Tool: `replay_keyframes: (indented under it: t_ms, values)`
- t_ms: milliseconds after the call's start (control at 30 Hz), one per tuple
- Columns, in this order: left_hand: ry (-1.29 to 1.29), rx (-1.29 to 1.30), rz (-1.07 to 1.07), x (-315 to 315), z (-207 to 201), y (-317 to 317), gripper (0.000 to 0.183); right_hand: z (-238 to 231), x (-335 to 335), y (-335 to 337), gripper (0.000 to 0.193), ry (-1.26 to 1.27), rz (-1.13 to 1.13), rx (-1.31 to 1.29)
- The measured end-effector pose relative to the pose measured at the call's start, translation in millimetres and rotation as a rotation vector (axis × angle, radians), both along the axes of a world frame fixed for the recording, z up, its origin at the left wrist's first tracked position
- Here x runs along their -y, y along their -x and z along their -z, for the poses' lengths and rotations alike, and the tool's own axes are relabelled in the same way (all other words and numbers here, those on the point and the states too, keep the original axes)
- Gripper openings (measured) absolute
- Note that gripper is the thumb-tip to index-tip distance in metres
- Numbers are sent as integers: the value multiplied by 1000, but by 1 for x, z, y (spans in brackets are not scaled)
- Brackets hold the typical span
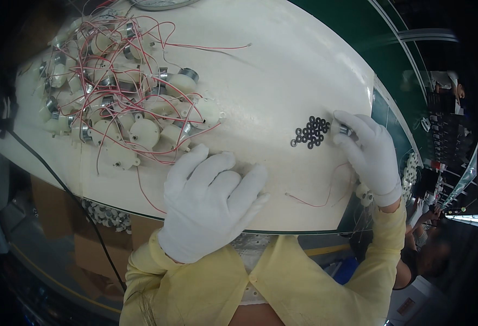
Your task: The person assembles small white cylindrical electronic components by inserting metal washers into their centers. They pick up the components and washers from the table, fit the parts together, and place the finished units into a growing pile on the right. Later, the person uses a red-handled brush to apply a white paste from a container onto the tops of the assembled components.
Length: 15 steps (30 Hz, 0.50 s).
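My right hand (pixel 370 152), in a white glove, pinches a small white and silver geared motor (pixel 344 129) between thumb and fingers at the table's right side. Thin red and white wires (pixel 326 201) trail below it over the tabletop. Just left of this motor lies a cluster of small black rings (pixel 310 132). My left hand (pixel 211 204), gloved too, rests palm down by the near edge, its fingers loosely bent and apart with nothing visible in them. Beyond its fingertips spreads a heap of similar white geared motors (pixel 144 134) with tangled red wires.
The white table (pixel 271 70) has a curved outline in this view. A black cable (pixel 59 179) runs down past its left edge. Cardboard boxes (pixel 54 209) stand below at the left. More white parts (pixel 410 174) lie beyond the right edge, where another person (pixel 426 255) sits.
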<state>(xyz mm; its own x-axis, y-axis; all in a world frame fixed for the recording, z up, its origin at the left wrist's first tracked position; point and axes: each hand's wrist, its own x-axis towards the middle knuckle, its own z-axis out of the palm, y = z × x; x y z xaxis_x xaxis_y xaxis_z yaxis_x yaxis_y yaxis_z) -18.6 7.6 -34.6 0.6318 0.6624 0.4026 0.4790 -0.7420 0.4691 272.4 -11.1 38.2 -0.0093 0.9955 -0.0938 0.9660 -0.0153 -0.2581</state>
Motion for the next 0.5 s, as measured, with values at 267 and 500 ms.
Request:
replay_keyframes:
  t_ms: [267,500]
  values:
    - [-19,-11,-1,-1,0,-1,35,-4,-10,-4,28,-68,-169,157]
    - [-22,-20,-8,0,1,-1,33,-21,-13,-2,20,105,-277,291]
